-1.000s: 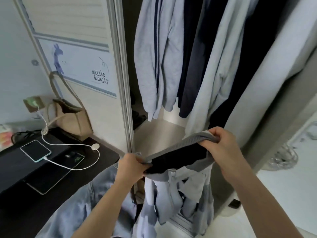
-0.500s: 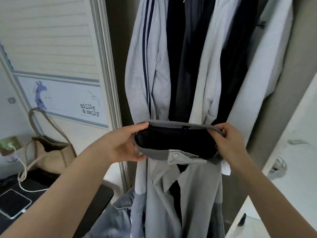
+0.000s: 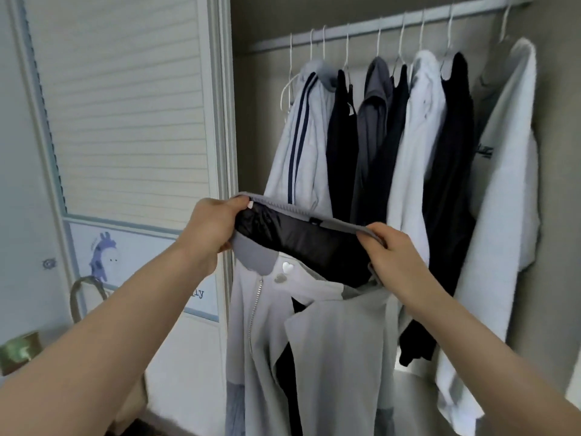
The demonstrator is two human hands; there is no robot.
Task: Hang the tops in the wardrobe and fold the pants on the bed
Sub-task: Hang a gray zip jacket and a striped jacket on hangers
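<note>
**Jacket at chest height, rail up and to the right**

Nearest the camera, both forearms reach forward and hold the jacket [image 3: 314, 325] spread by its collar. The left hand [image 3: 213, 228] pinches the collar's left end, thumb on top and fingers curled under the grey ribbed edge. The right hand [image 3: 393, 256] grips the right end, fingers folded over the fabric. Between the two hands the collar runs nearly level, sloping a little down toward the right hand, so the jacket's long axis hangs straight down from that line; its pale grey body, zip and dark lining fall out of view at the bottom.

Just behind the jacket hang the tops [image 3: 393, 152] already put away, pale and dark ones side by side, each on a wire hanger. Farthest back and highest is the rail [image 3: 377, 26], running left to right across the wardrobe's upper part.

No hanger can be seen inside the jacket; the collar hides whether one is there. An empty white hanger [image 3: 287, 89] seems to hang at the left end of the row, above the left hand and nearer to it than to the right. Judging from this, the next move goes upward: the jacket lies well below the rail, and the free room on it appears to be at the left end.

To the left stands the slatted door [image 3: 125, 105].
</note>
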